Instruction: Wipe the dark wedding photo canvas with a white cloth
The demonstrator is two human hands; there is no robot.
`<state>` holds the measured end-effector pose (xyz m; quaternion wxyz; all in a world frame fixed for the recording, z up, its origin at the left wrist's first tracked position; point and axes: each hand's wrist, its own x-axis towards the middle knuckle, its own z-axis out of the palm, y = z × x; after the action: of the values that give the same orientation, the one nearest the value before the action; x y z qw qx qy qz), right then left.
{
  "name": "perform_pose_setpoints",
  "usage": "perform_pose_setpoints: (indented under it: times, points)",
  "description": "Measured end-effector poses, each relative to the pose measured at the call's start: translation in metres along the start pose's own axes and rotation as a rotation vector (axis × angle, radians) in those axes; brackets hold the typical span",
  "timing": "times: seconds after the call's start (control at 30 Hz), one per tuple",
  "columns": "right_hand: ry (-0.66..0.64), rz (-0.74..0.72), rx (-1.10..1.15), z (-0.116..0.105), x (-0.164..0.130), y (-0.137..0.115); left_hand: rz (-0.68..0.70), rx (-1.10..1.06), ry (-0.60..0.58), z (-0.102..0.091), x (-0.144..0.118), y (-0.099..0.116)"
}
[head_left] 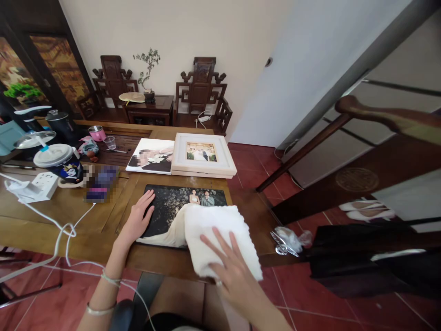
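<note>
we see our left hand (138,219) lying flat, fingers (147,198) spread and released, on the left edge of a dark photo print (168,207) that rests on the wooden counter (51,216). our right hand (230,271) lies palm down, fingers (212,243) outstretched and not clenched, on a white folded towel (220,234). the towel covers the print's lower right corner and hangs past the counter's near edge, so that part of the picture is hidden from us. two figures show in the uncovered upper part of the print, too small to make out further.

just behind the print sit a white framed photo (203,154) and, touching its left side, an unframed print (151,156) whose centre is blurred. an object (101,184) to the left of our left hand is blurred too, and we cannot tell what it is. farther left stand a lidded cup (60,163) with a straw, a white power strip (36,186) and a white cable (65,230) looping off the counter edge. a crumpled clear wrapper (291,239) lies near the right end of the counter. the left edge of the view cuts off more items there. at the far wall are two carved chairs (201,92) and a small potted plant (148,73). our forearms leave the view at the bottom.
</note>
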<state>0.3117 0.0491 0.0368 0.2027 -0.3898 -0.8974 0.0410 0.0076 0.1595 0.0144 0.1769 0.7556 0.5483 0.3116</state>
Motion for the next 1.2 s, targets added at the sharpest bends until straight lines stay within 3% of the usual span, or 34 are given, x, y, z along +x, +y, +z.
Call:
perform_pose_setpoints:
  times: [0.07, 0.17, 0.43, 0.57, 0.67, 0.93, 1.07, 1.2]
  points:
    - [-0.033, -0.02, 0.003, -0.002, -0.012, -0.011, 0.0, 0.003, -0.006, -0.001, 0.0, 0.0]
    - [-0.075, -0.047, 0.022, -0.003, -0.006, -0.006, 0.006, 0.01, -0.02, -0.002, 0.0, 0.0]
    - [-0.188, 0.095, 0.071, -0.002, 0.093, 0.061, 0.029, 0.033, -0.022, -0.003, 0.008, -0.013]
    - [-0.143, 0.139, 0.044, 0.004, 0.122, 0.071, 0.04, 0.038, -0.013, -0.005, 0.012, -0.016]
    - [-0.132, 0.131, 0.029, 0.01, 0.111, 0.055, 0.036, 0.041, -0.002, -0.005, 0.013, -0.015]
    - [-0.1, -0.048, 0.085, 0.016, 0.031, -0.015, 0.011, 0.05, -0.027, -0.004, 0.013, -0.011]
    - [-0.138, -0.053, 0.107, 0.013, 0.044, -0.001, 0.004, 0.054, -0.065, -0.006, 0.013, -0.01]
    - [-0.183, 0.029, 0.056, 0.013, 0.095, 0.037, 0.002, 0.046, -0.057, -0.006, 0.012, -0.011]
